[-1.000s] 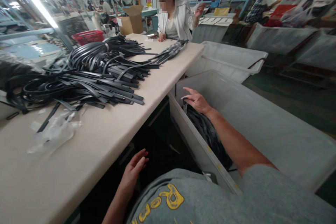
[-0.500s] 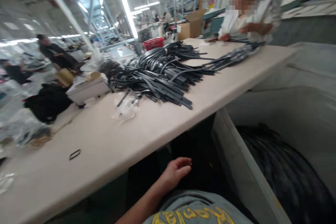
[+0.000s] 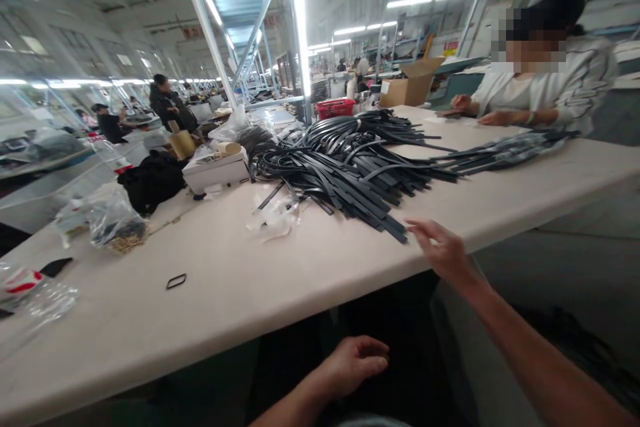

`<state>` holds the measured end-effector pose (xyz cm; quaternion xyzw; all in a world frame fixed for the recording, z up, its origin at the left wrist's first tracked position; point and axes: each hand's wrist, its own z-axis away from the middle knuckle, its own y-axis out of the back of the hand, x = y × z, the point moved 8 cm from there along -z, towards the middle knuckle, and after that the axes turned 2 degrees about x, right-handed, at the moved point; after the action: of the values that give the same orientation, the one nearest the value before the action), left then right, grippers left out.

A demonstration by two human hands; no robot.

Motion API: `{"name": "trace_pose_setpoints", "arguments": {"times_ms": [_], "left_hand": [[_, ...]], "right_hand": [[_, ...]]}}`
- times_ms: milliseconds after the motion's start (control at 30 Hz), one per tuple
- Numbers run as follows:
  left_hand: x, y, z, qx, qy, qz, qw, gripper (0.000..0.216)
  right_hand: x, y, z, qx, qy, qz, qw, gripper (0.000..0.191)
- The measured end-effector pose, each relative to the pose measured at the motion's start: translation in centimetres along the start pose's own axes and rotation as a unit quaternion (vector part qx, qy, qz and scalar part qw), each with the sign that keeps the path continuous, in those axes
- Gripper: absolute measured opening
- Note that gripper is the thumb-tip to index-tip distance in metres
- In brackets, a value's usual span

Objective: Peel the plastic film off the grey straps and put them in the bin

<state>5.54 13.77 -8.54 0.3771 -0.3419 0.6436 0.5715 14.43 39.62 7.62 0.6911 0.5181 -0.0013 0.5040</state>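
Observation:
A large heap of black flat straps lies across the table, with the ends of the strips pointing toward me. My right hand reaches over the table's near edge. Its fingers are stretched out at the tip of the nearest strap, and I cannot tell whether they touch it. Below the edge, near my lap, my left hand is loosely curled with a gap between thumb and fingers and nothing in it. A small black rectangular ring lies alone on the table to the left.
A co-worker sits at the far right side of the table. Near the heap are a white box, crumpled clear plastic and a red basket. Plastic bags lie at the left. Dark material fills a bin below right.
My right hand has come into view and reached up to the strap ends. The left hand stays low with a similar pose. The view has shifted, and the co-worker's hands are now lower.

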Motion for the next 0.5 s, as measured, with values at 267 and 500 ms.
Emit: {"name": "trace_pose_setpoints", "arguments": {"times_ms": [267, 500], "left_hand": [[0.1, 2.6, -1.1, 0.073, 0.008, -0.028, 0.997, 0.056], [0.2, 2.8, -1.1, 0.069, 0.010, -0.014, 0.997, 0.059]], "right_hand": [[-9.5, -13.4, -11.0, -0.118, 0.042, 0.155, 0.980, 0.034], [-9.1, -14.4, -13.1, -0.161, 0.028, 0.215, 0.963, 0.021]]}}
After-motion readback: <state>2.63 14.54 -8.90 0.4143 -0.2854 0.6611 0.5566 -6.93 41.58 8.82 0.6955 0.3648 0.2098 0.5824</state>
